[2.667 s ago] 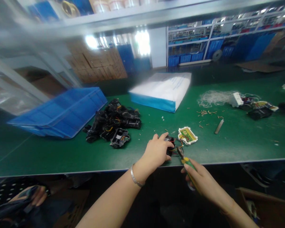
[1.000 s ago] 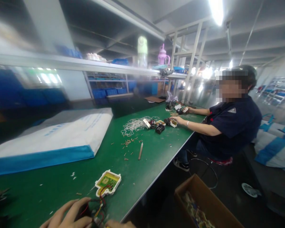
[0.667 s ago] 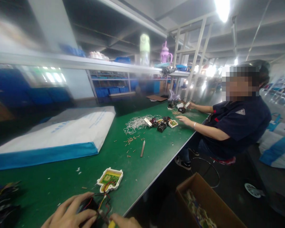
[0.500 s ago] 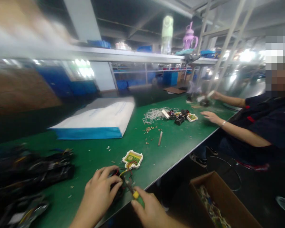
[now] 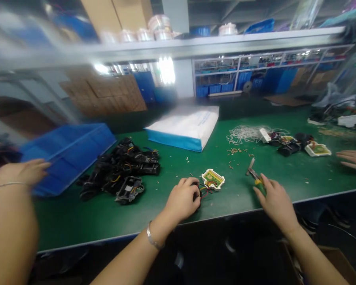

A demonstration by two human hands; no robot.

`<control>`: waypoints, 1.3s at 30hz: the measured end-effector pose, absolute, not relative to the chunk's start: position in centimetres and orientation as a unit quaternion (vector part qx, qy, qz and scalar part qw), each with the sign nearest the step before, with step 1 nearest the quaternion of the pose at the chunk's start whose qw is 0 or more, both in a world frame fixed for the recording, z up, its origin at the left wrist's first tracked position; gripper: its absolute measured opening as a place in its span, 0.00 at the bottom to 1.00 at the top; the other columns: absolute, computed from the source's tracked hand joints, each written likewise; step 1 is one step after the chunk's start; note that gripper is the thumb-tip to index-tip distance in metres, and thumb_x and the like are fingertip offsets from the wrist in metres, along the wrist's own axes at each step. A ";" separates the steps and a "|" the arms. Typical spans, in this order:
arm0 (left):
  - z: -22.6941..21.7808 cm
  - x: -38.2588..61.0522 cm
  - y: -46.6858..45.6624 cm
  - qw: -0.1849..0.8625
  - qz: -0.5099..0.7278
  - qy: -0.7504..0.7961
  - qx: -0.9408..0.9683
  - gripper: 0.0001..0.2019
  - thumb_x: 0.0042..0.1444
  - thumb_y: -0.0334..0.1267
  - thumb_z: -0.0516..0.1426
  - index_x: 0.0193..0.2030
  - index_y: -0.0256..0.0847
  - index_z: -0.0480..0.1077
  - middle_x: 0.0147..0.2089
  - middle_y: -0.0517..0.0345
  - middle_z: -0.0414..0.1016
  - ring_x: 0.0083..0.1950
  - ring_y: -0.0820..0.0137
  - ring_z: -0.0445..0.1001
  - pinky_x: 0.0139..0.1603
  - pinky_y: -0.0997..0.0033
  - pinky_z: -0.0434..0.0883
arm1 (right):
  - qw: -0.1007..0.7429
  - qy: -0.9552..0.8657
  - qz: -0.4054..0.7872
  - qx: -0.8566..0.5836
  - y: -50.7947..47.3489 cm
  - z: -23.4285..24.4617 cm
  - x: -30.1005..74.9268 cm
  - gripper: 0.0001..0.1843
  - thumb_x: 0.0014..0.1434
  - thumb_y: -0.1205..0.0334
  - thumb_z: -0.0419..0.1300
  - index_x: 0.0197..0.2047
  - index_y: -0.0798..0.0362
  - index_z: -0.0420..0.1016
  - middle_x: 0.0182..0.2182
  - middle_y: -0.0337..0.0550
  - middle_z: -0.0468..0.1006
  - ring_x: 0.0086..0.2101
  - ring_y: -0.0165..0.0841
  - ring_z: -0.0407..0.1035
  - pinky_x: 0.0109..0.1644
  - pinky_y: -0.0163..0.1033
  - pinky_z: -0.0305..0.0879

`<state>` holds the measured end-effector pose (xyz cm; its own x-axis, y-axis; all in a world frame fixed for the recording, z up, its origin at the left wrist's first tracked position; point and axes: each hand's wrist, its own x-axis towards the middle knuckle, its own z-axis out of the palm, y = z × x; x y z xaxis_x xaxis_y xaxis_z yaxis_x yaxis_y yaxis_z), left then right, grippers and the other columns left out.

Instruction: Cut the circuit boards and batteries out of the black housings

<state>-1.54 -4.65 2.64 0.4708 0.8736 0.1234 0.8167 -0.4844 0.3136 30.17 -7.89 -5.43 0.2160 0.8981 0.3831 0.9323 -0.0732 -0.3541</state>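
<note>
My left hand [image 5: 182, 198] is closed around a small black part at the bench edge, mostly covered by my fingers. Thin red, yellow and dark wires [image 5: 208, 187] run from it to a white plastic housing with a green circuit board [image 5: 213, 179], lying just beyond my fingertips. Away to the right, my right hand [image 5: 275, 200] grips cutting pliers [image 5: 258, 183] by their yellow-and-green handles. The jaws point up and away, over a slim stick with a pale tip [image 5: 252, 161]; I cannot tell whether they touch it.
Black wired assemblies [image 5: 121, 166] are heaped left, beside a blue bin [image 5: 74, 154]. Another person's arm [image 5: 14, 198] reaches toward that bin. A white-and-blue bag [image 5: 184, 126] lies behind. Small screws [image 5: 235, 151], white cord [image 5: 246, 134] and another person's hand [image 5: 354, 160] are to the right.
My view has swung left, bringing in the blue bin and another arm. My right hand has carried the pliers away from the wires, rightward to the slim stick. My left hand stays on the black part.
</note>
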 end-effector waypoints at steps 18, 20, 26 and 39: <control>2.3 -1.8 -4.5 0.150 0.146 0.494 0.844 0.05 0.47 0.29 0.58 0.25 0.41 0.65 0.55 0.62 0.66 0.54 0.64 0.63 0.52 0.66 0.67 | 0.236 -0.788 0.025 -0.569 -2.0 -4.6 17.7 0.38 0.54 0.52 0.61 0.64 0.56 0.55 0.57 0.59 0.62 0.57 0.48 0.55 0.58 0.53 0.55; 2.3 -1.9 -4.6 0.152 0.149 0.494 0.843 0.06 0.47 0.30 0.58 0.25 0.41 0.64 0.56 0.63 0.66 0.54 0.65 0.63 0.51 0.66 0.67 | 0.245 -0.779 0.025 -0.577 -1.5 -4.6 17.8 0.34 0.56 0.55 0.59 0.64 0.55 0.56 0.51 0.56 0.68 0.52 0.46 0.61 0.55 0.50 0.59; 2.3 -1.5 -4.8 0.130 0.150 0.553 0.809 0.14 0.44 0.34 0.60 0.38 0.44 0.61 0.47 0.60 0.70 0.49 0.65 0.66 0.43 0.68 0.68 | 0.369 -0.708 -0.085 -0.596 -3.2 -0.9 20.4 0.29 0.59 0.57 0.57 0.63 0.51 0.59 0.53 0.55 0.62 0.53 0.45 0.58 0.56 0.49 0.58; 2.0 -1.2 -4.6 0.043 0.109 0.570 0.813 0.06 0.52 0.40 0.56 0.36 0.52 0.73 0.54 0.66 0.66 0.49 0.63 0.66 0.38 0.64 0.71 | 0.537 -0.564 -0.147 -0.610 -9.4 -1.3 25.7 0.33 0.51 0.58 0.66 0.60 0.55 0.65 0.53 0.56 0.64 0.54 0.48 0.59 0.57 0.53 0.59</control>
<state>-1.20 -4.58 1.99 0.3270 0.9364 0.1274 0.9176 -0.3469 0.1944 25.70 -9.38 -1.27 0.3210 0.5300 0.7849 0.8462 0.2116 -0.4890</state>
